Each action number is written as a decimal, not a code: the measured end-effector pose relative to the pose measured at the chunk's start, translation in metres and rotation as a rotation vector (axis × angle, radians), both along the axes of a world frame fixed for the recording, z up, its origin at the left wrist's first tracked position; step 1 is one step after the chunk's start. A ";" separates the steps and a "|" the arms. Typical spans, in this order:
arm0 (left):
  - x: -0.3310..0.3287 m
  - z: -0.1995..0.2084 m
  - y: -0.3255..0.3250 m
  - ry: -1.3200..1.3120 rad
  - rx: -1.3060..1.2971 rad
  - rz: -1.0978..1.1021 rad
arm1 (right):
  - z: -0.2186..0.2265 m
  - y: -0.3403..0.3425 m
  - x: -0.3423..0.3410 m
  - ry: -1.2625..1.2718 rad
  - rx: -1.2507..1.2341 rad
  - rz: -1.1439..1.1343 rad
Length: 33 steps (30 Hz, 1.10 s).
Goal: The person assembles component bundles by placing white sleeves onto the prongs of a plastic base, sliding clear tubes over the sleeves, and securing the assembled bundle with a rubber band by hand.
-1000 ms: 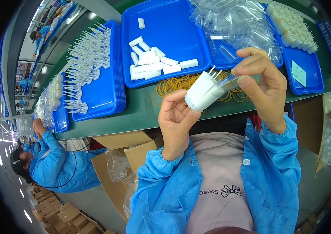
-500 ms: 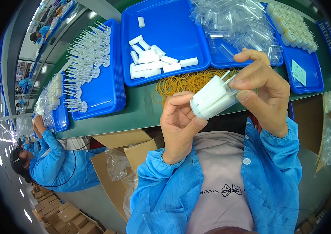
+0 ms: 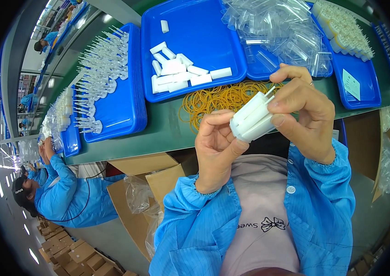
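Observation:
A small assembly of white blocks (image 3: pixel 251 116) set round thin white rods on a clear round base is held tilted above the table's near edge. My left hand (image 3: pixel 215 149) is closed round its base end, thumb below and fingers behind. At the upper right end, my right hand (image 3: pixel 304 110) pinches with thumb and index finger beside the rod tips. Its fingertips hide most of what they grip; in the earlier picture a clear plastic piece shows there. Loose white blocks (image 3: pixel 173 67) lie in a blue tray (image 3: pixel 195 27) beyond my hands.
Yellow rubber bands (image 3: pixel 204 101) lie heaped on the green table (image 3: pixel 167 138). Clear plastic pieces (image 3: pixel 277 27) fill a tray at the back. Rodded white parts (image 3: pixel 103 73) stand in the left tray; assembled pieces (image 3: pixel 344 30) stand far right. A co-worker (image 3: pixel 66 193) works at left.
My right hand has moved left and slightly down, closer to the white blocks. The assembly and my left hand have shifted a little to the right. The clear piece shows less now.

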<state>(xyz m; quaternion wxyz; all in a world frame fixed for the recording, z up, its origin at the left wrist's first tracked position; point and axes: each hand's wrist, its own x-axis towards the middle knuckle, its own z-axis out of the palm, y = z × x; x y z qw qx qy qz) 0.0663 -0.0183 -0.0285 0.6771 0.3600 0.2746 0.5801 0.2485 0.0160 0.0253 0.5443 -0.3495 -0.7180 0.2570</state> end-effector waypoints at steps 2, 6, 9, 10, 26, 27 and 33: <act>0.001 0.001 0.002 0.010 0.001 -0.024 | 0.000 0.000 0.000 -0.007 0.004 -0.014; -0.003 0.007 0.005 0.034 0.093 -0.051 | 0.005 -0.002 -0.001 -0.073 0.021 -0.031; -0.010 -0.005 0.006 0.038 0.101 -0.033 | 0.004 0.001 -0.006 -0.133 0.071 -0.051; -0.010 -0.007 0.007 0.049 0.048 0.005 | 0.002 0.005 -0.006 -0.155 0.096 -0.059; -0.017 -0.007 0.009 0.043 -0.047 0.048 | -0.064 0.084 0.017 -1.145 -0.040 -0.482; -0.018 -0.007 0.009 0.045 -0.046 0.046 | -0.065 0.082 0.020 -1.071 0.030 -0.484; -0.017 -0.013 0.008 0.186 0.103 0.149 | -0.031 0.063 0.026 -0.548 -0.059 -0.222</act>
